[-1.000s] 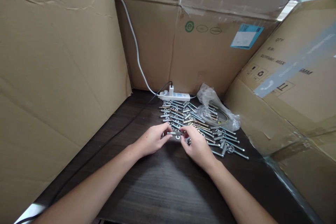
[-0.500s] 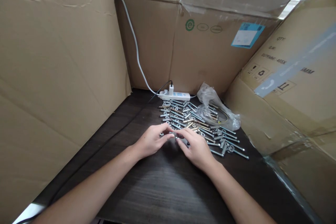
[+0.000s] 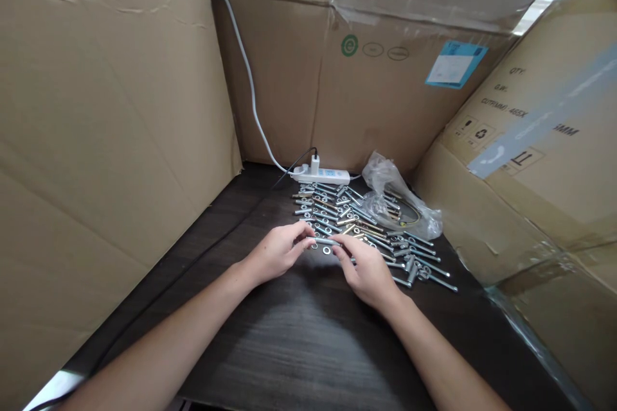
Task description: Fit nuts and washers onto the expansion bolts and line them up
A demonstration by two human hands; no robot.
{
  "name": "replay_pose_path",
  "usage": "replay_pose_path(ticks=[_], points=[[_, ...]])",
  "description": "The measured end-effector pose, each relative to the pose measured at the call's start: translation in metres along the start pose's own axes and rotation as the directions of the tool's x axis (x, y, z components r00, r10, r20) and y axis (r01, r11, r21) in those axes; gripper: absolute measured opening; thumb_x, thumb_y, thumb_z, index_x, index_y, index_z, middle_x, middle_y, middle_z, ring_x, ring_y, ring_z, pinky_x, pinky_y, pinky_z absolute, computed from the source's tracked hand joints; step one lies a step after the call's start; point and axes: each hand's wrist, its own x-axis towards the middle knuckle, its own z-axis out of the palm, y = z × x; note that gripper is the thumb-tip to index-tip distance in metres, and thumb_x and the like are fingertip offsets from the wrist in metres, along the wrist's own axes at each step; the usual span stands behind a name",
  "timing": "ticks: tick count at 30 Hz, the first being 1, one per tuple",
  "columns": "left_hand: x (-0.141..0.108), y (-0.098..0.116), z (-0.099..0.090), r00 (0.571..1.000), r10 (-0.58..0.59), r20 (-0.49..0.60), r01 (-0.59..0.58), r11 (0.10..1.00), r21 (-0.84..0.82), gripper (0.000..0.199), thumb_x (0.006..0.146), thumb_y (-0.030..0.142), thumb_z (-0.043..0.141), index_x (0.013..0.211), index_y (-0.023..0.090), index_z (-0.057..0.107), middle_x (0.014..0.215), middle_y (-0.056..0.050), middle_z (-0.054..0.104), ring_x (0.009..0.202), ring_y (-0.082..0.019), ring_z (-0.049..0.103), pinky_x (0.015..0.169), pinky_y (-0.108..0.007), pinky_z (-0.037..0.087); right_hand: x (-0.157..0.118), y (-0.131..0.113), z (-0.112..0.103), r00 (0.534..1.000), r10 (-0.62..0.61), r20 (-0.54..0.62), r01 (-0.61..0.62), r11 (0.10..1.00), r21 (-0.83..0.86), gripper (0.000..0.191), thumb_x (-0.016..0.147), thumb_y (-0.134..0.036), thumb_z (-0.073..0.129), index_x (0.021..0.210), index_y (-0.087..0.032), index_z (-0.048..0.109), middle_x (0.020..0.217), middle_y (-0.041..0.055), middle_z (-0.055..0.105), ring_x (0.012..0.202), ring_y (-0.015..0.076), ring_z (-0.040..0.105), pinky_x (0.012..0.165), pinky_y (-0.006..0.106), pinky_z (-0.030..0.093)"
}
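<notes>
Between my two hands a silvery bolt (image 3: 324, 241) lies level, just above the dark table. My left hand (image 3: 284, 247) pinches its left end with thumb and forefinger, and my right hand (image 3: 365, 264) grips its right end the same way. Those fingers hide both ends of the bolt. A loose washer (image 3: 326, 250) rests on the table right below it. Behind my hands, rows of silver and brass-coloured bolts (image 3: 369, 229), sleeves and washers are spread out.
A white power strip (image 3: 332, 176) with a charger and cables stands at the back. A crumpled clear plastic bag (image 3: 419, 209) lies right of it. Tall cardboard boxes (image 3: 284, 90) wall in the dark wooden table (image 3: 289, 347) on three sides.
My hands have moved slightly apart, so the bolt's middle now shows between them. The washer beneath it has come into view.
</notes>
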Motion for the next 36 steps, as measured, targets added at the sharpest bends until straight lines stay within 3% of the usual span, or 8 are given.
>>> replay_pose_path(ticks=[5, 10, 15, 19, 22, 29, 33, 36], points=[[-0.002, 0.008, 0.006, 0.999, 0.049, 0.025, -0.049, 0.998, 0.029, 0.013, 0.089, 0.028, 0.049, 0.096, 0.019, 0.056, 0.086, 0.000, 0.062, 0.073, -0.013, 0.055, 0.066, -0.024, 0.043, -0.001, -0.009, 0.001, 0.994, 0.102, 0.039, -0.107, 0.978, 0.178, 0.017, 0.092, -0.028, 0.042, 0.101, -0.020, 0.055, 0.083, 0.0013, 0.063, 0.072, 0.0147, 0.058, 0.068, 0.025, 0.042], [-0.002, 0.017, 0.013, 0.988, 0.155, 0.027, -0.156, 0.986, 0.062, 0.012, 0.089, 0.025, 0.048, 0.097, 0.019, 0.056, 0.091, -0.001, 0.062, 0.081, -0.013, 0.056, 0.074, -0.025, 0.044, 0.000, -0.013, 0.007, 0.990, 0.120, 0.068, -0.138, 0.907, 0.398, 0.022, 0.094, -0.033, 0.038, 0.094, -0.019, 0.056, 0.085, 0.0010, 0.062, 0.075, 0.0132, 0.057, 0.068, 0.022, 0.043], [0.001, 0.011, 0.021, 0.991, 0.129, 0.035, -0.134, 0.959, 0.251, 0.017, 0.088, 0.024, 0.051, 0.105, 0.021, 0.055, 0.097, -0.002, 0.061, 0.091, -0.017, 0.053, 0.080, -0.030, 0.042, 0.003, 0.002, 0.000, 0.972, 0.233, -0.024, -0.220, 0.943, 0.249, 0.024, 0.090, -0.037, 0.044, 0.087, -0.018, 0.058, 0.067, -0.0011, 0.057, 0.051, 0.0104, 0.047, 0.051, 0.021, 0.037], [0.007, 0.005, 0.030, 0.993, 0.091, 0.073, -0.114, 0.876, 0.469, 0.015, 0.089, 0.028, 0.051, 0.101, 0.021, 0.056, 0.098, -0.004, 0.058, 0.094, -0.021, 0.048, 0.078, -0.034, 0.039, 0.006, 0.012, -0.006, 0.953, 0.269, -0.138, -0.247, 0.956, 0.159, 0.025, 0.089, -0.038, 0.045, 0.084, -0.018, 0.059, 0.068, -0.0004, 0.059, 0.054, 0.0111, 0.051, 0.054, 0.020, 0.039], [0.011, 0.006, 0.034, 0.988, 0.096, 0.123, -0.148, 0.821, 0.551, 0.014, 0.088, 0.031, 0.052, 0.097, 0.021, 0.057, 0.097, -0.003, 0.057, 0.094, -0.021, 0.047, 0.078, -0.034, 0.036, 0.006, 0.013, -0.007, 0.952, 0.267, -0.151, -0.252, 0.961, 0.111, 0.025, 0.089, -0.038, 0.044, 0.084, -0.019, 0.059, 0.069, -0.0007, 0.061, 0.056, 0.0117, 0.054, 0.056, 0.021, 0.040], [0.015, 0.012, 0.037, 0.977, 0.132, 0.169, -0.211, 0.737, 0.643, 0.008, 0.086, 0.025, 0.053, 0.086, 0.018, 0.056, 0.093, -0.005, 0.058, 0.093, -0.022, 0.047, 0.077, -0.035, 0.034, 0.006, 0.018, -0.004, 0.965, 0.237, -0.110, -0.231, 0.971, 0.063, 0.023, 0.088, -0.038, 0.046, 0.087, -0.020, 0.061, 0.073, 0.0003, 0.065, 0.060, 0.0135, 0.058, 0.060, 0.022, 0.043], [0.017, 0.011, 0.038, 0.971, 0.182, 0.153, -0.238, 0.732, 0.638, 0.008, 0.085, 0.021, 0.050, 0.083, 0.016, 0.056, 0.089, -0.007, 0.058, 0.090, -0.023, 0.048, 0.076, -0.036, 0.034, 0.006, 0.019, -0.005, 0.972, 0.222, -0.084, -0.218, 0.975, 0.048, 0.022, 0.087, -0.037, 0.047, 0.086, -0.020, 0.061, 0.073, 0.0011, 0.065, 0.062, 0.0143, 0.059, 0.062, 0.023, 0.045], [0.018, 0.010, 0.036, 0.976, 0.197, 0.088, -0.211, 0.781, 0.587, 0.012, 0.087, 0.019, 0.046, 0.081, 0.016, 0.056, 0.086, -0.006, 0.059, 0.086, -0.022, 0.048, 0.074, -0.036, 0.034, 0.006, 0.018, -0.005, 0.974, 0.210, -0.087, -0.206, 0.977, 0.052, 0.020, 0.086, -0.036, 0.048, 0.084, -0.020, 0.061, 0.070, 0.0010, 0.064, 0.060, 0.0140, 0.058, 0.059, 0.023, 0.045]])
